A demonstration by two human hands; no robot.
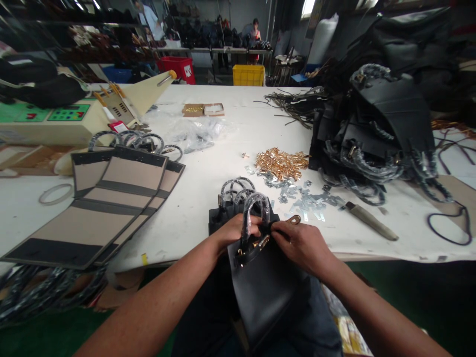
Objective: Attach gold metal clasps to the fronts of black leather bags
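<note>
A black leather bag piece (269, 292) rests across the lap, against the table's front edge. Its handle (256, 208) is wrapped in clear plastic and stands up, with gold metal fittings (256, 245) at its base. My left hand (238, 230) is closed at the handle, its fingertips partly hidden behind the plastic. On the other side, my right hand (299, 243) pinches the black strap end beside the handle. A small tab with a gold ring (293, 219) sticks out above the right fingers. More wrapped handles (236, 186) stand just behind.
Gold fittings (282, 162) and flat metal plates (297, 194) lie scattered beyond the hands. A sheathed tool (372, 220) is at the right, near piled black bags (372, 124). Flat bag panels (111, 198) lie left, before a cream machine (85, 119). A person (256, 32) sits far back.
</note>
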